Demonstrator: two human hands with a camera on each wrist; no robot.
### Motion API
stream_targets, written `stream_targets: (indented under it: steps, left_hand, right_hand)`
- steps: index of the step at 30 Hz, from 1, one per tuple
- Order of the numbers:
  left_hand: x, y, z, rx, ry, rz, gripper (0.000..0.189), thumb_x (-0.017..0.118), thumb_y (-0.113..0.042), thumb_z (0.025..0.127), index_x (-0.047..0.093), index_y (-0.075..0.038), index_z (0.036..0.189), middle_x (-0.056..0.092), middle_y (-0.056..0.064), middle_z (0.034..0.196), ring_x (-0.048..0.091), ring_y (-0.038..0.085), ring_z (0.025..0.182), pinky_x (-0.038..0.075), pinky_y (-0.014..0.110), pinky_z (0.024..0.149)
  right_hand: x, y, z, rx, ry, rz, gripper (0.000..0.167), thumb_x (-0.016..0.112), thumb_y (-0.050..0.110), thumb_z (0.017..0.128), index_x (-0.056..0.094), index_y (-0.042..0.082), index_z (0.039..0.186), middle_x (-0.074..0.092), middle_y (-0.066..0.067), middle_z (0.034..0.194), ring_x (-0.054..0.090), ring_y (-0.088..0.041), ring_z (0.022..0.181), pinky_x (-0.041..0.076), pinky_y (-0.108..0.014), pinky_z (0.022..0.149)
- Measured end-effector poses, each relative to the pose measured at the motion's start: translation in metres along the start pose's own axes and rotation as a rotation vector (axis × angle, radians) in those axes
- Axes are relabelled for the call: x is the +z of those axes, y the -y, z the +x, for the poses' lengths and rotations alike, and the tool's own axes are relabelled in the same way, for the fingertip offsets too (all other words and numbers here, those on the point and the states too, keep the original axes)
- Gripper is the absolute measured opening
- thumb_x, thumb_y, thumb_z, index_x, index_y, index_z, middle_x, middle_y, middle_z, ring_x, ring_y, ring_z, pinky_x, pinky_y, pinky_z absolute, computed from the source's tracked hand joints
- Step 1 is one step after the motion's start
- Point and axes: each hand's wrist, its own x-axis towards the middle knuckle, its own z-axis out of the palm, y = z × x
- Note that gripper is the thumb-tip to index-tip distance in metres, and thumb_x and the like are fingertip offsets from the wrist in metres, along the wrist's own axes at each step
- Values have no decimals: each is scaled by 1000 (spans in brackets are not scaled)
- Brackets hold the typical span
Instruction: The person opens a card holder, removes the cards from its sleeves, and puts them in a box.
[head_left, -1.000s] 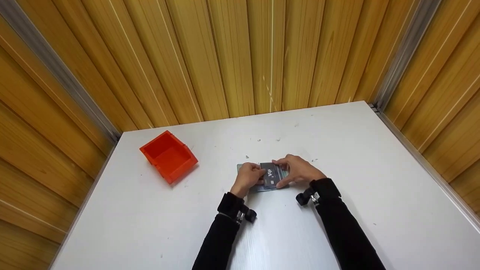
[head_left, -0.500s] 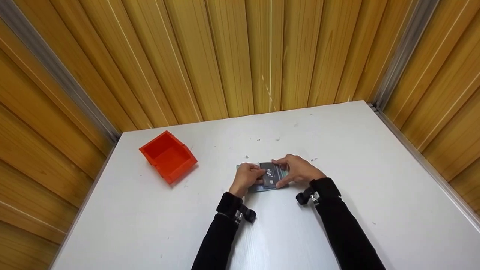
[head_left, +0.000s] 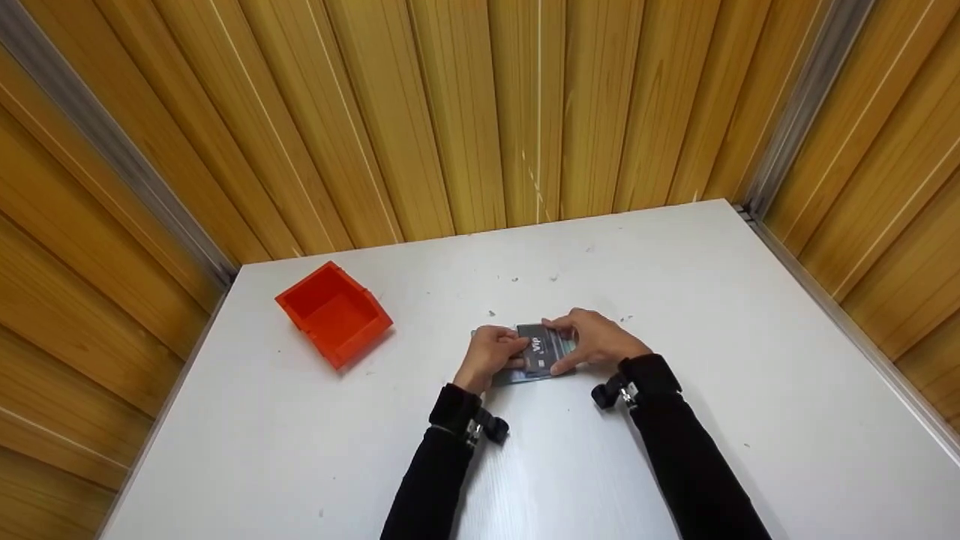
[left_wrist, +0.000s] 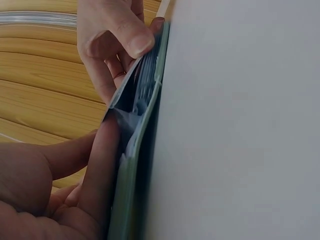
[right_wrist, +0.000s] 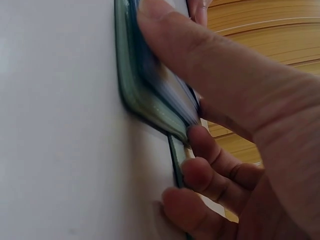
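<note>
A teal card holder [head_left: 513, 377] lies spread on the white table, its clear sleeves [left_wrist: 146, 75] standing partly fanned in the left wrist view. Over it is a dark card [head_left: 534, 361] printed "Vip". My left hand [head_left: 491, 352] pinches the card's left edge between thumb and finger. From the other side, my right hand [head_left: 596, 340] holds the card's right end, thumb at the near corner and index finger at the far one. Its other fingertips [right_wrist: 197, 172] curl beside the holder's green rim [right_wrist: 125, 82] in the right wrist view.
An orange-red plastic bin [head_left: 337, 322] sits at the back left of the white table [head_left: 360, 457]. Wood-patterned panels [head_left: 457, 112] rise behind the table and along both sides. Small dark marks [head_left: 514, 279] dot the tabletop beyond the hands.
The whole view shifts very slightly. Both hands keep their hold on the card, with the left wrist drawn a little to the left; the holder and bin stay put.
</note>
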Motion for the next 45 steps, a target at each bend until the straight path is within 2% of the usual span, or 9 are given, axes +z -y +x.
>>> stream_targets:
  steps: [9, 19, 30, 39, 45]
  left_hand:
    - [-9, -1, 1, -12, 1, -4, 7, 70, -2, 95, 68, 4, 93, 66, 1, 74, 65, 6, 61, 58, 17, 58]
    - [-13, -2, 0, -29, 1, 6, 10, 70, 0, 95, 64, -1, 86, 66, 1, 73, 64, 6, 59, 57, 17, 56]
    - [-18, 1, -2, -13, -14, 22, 12, 69, 2, 94, 63, 0, 83, 58, -2, 68, 64, 6, 60, 58, 17, 57]
    - [-23, 0, -5, -15, -14, 30, 7, 69, 1, 95, 67, 8, 96, 67, 5, 79, 68, 9, 65, 60, 20, 62]
    - [-27, 1, -5, -19, -4, 15, 7, 69, 1, 95, 67, 8, 96, 68, 6, 79, 68, 9, 66, 61, 20, 63]
  right_hand:
    - [-3, 3, 0, -1, 9, -7, 95, 97, 38, 69, 54, 17, 151, 59, -9, 115, 47, -21, 95, 41, -35, 88]
    - [-2, 2, 2, 4, 12, 23, 95, 98, 36, 68, 55, 16, 150, 62, -12, 125, 51, -20, 101, 44, -38, 97]
    - [1, 1, 1, 3, 8, 2, 93, 98, 37, 69, 56, 18, 149, 61, -10, 119, 48, -20, 97, 42, -33, 89]
    - [1, 1, 1, 7, 12, 15, 92, 98, 36, 69, 56, 18, 149, 59, -9, 117, 46, -20, 96, 40, -34, 88]
    - [1, 1, 2, 11, 12, 2, 93, 98, 37, 68, 56, 19, 149, 59, -9, 115, 46, -20, 95, 41, -33, 86]
